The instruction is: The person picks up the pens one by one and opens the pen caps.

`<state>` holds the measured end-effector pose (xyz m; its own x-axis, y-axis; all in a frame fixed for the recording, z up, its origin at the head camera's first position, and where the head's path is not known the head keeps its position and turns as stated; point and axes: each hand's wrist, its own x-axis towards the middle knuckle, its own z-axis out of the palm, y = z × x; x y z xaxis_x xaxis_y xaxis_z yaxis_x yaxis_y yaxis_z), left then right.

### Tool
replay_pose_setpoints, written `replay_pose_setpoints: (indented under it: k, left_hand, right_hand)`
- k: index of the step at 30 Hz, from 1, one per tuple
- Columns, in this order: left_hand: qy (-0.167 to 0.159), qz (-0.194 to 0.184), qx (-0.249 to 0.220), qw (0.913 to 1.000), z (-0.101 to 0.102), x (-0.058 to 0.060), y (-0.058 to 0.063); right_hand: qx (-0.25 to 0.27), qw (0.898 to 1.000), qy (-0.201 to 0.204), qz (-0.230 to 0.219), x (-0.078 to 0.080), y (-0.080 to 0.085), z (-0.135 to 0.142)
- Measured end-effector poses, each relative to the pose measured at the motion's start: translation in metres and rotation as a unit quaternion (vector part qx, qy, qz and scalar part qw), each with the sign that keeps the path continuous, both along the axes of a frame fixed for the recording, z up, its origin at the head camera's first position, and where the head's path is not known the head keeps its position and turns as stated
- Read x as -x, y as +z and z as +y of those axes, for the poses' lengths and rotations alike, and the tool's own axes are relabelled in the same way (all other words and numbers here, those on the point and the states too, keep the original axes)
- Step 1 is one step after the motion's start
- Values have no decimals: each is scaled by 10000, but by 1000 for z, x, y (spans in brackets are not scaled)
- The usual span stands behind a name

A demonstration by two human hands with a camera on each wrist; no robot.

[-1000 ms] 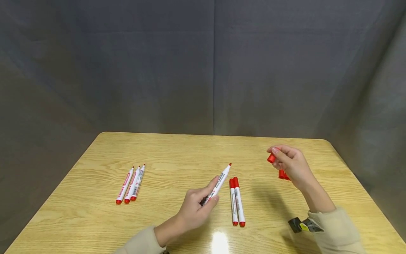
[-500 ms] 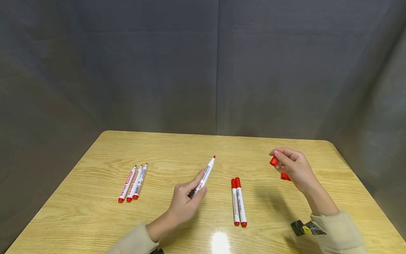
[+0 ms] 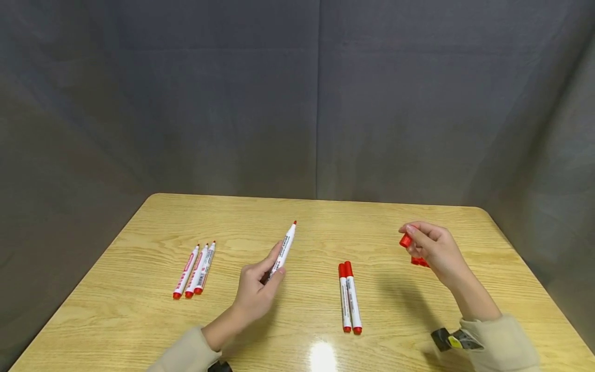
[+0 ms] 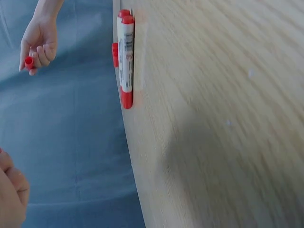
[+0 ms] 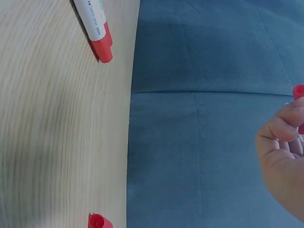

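The left hand is raised over the desk, left of the middle, its grip clasped around a white marker that is held between thumb and fingers. This marker is uncapped: its red tip points up and away from the person, and its lower end is hidden in the hand.

The right hand is raised over the right side of the desk, its grip pinching 1 red cap between thumb and fingers. The cap is well apart from the held marker. The left wrist view shows the cap's hollow end.

Just below the right hand, more red caps sit close together on the desk, partly covered by it, so their count cannot be told.

Between the 2 hands, 2 capped markers lie side by side on the desk, their red caps at the far end. To the left of the left hand, 3 uncapped markers lie next to each other, with red tips pointing away from the person and red ends nearer.

Both arms wear beige sleeves. A dark gray cloth hangs behind the desk.
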<state>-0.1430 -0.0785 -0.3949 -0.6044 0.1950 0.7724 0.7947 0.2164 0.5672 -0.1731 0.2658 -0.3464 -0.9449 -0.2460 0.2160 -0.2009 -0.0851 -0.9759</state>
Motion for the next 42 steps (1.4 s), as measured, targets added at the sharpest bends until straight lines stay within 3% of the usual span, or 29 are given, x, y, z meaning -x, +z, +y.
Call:
replay_pose_setpoints:
  k: [7, 20, 27, 35, 42]
  left_hand:
    - [204, -16, 142, 9997, -11, 4, 3]
    - [715, -178, 863, 9935, -34, 8, 6]
    - [1039, -284, 1131, 9877, -48, 7, 7]
    - [1158, -258, 1351, 9837, -62, 8, 10]
    - [1514, -248, 1568, 9756, -81, 8, 12]
  right_hand:
    - [76, 10000, 15, -60, -2, -1, 4]
    - [119, 9999, -21, -8, -5, -3, 8]
    - [106, 9999, -50, -54, -6, -4, 11]
    - [168, 9998, -68, -77, -6, -6, 14]
    - [259, 9997, 37, 13, -6, -8, 17]
